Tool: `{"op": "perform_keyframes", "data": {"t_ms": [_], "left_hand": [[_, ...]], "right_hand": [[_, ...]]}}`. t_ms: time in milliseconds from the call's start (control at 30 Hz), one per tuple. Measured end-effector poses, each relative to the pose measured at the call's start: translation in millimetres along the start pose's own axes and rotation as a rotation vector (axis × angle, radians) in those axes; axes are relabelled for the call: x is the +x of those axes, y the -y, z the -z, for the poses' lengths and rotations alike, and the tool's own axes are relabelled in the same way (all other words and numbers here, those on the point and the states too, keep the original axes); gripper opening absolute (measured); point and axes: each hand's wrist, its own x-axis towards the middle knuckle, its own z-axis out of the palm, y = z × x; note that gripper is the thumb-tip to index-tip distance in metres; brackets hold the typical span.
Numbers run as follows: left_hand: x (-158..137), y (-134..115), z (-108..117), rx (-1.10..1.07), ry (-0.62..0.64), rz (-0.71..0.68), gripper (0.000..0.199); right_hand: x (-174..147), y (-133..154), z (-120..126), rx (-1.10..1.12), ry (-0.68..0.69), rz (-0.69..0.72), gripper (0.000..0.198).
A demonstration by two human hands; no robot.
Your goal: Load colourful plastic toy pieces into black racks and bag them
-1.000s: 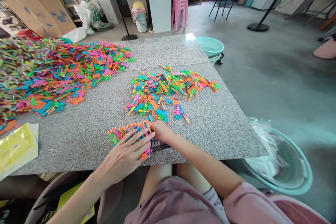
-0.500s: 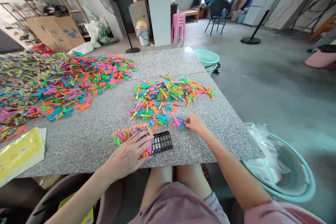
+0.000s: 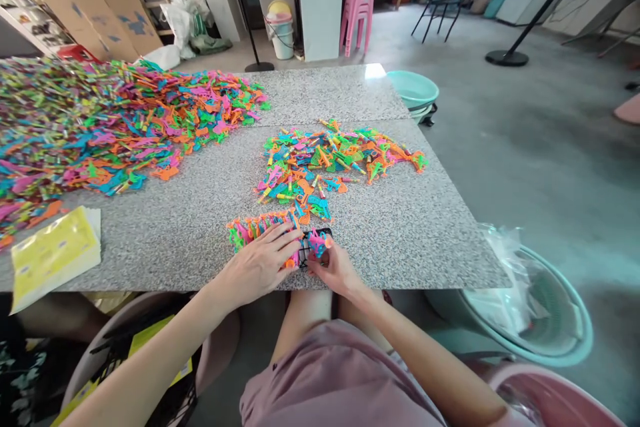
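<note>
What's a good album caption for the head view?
Left hand on bright plastic pieces, right hand holding pink and blue ones at a black rack.

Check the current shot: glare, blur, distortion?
Head view: glare on the far right corner of the table; head view: black stand leans, likely lens distortion; head view: left end of the large heap looks smeared, pieces at right hand lack fine detail.

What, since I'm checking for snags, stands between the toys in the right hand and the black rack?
Nothing visible: the right hand holds the toys right over the rack. The left hand lies beside them, on the packed row.
</note>
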Motion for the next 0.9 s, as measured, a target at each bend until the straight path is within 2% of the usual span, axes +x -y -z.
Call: {"op": "perform_keyframes", "data": {"t_ms": [167, 400, 467, 567, 600, 633, 700, 767, 833, 900], "left_hand": [[0, -1, -1, -0.020, -0.039, -0.003, 0.031], [-2, 0, -4, -0.059, -0.040, 0.017, 0.033], [-1, -2, 1, -0.117, -0.029, 0.042, 0.041], [0, -6, 8, -0.216, 0.004, 0.071, 0.071], [1, -8, 8, -0.215, 0.010, 0.071, 0.075], [2, -9, 7, -0.188, 0.009, 0.067, 0.073], [3, -10, 1, -0.089, -0.020, 0.060, 0.054], [4, -9, -6, -0.003, -0.062, 0.060, 0.038], [4, -8, -11, 0.027, -0.083, 0.059, 0.030], [4, -7, -11, 0.024, -0.092, 0.058, 0.029]], "right_hand": [[6, 13, -2, -0.426, -0.062, 0.035, 0.012], [10, 13, 2, -0.674, -0.070, 0.047, 0.009], [10, 15, -3, -0.778, -0.034, 0.050, 0.006], [9, 20, -9, -0.870, 0.030, 0.090, 0.012], [10, 22, -7, -0.874, 0.066, 0.110, 0.011], [12, 23, -2, -0.863, 0.120, 0.138, 0.010], [24, 26, 15, -0.838, 0.210, 0.204, 0.011], [47, 30, 38, -0.887, 0.150, 0.270, 0.019], [80, 35, 60, -1.034, -0.006, 0.327, 0.025], [113, 40, 74, -1.217, -0.012, 0.432, 0.025]]}}
